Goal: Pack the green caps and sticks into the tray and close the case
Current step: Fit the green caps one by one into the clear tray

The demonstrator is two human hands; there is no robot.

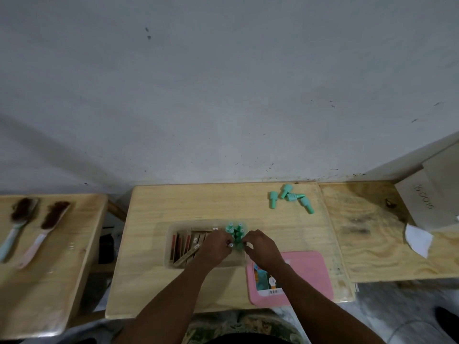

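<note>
A clear plastic tray [171, 234] sits mid-table with brown sticks [185, 244] lying in its left part. Several green caps [236, 232] stand upright, packed in its right part. My left hand [213, 247] rests over the tray, its fingertips pinching a green cap at the cluster's near edge. My right hand [260, 247] touches the same cluster from the right, fingers curled; what it grips is hidden. Several loose green caps [290, 197] lie at the table's far right. The pink case lid [310, 274] lies flat to the tray's right, partly under my right forearm.
Two brushes [37, 227] lie on a separate wooden table [62, 281] to the left. A plywood board [372, 232] adjoins on the right, holding a cardboard box [427, 194] and white paper [419, 239]. A grey wall stands right behind the tables.
</note>
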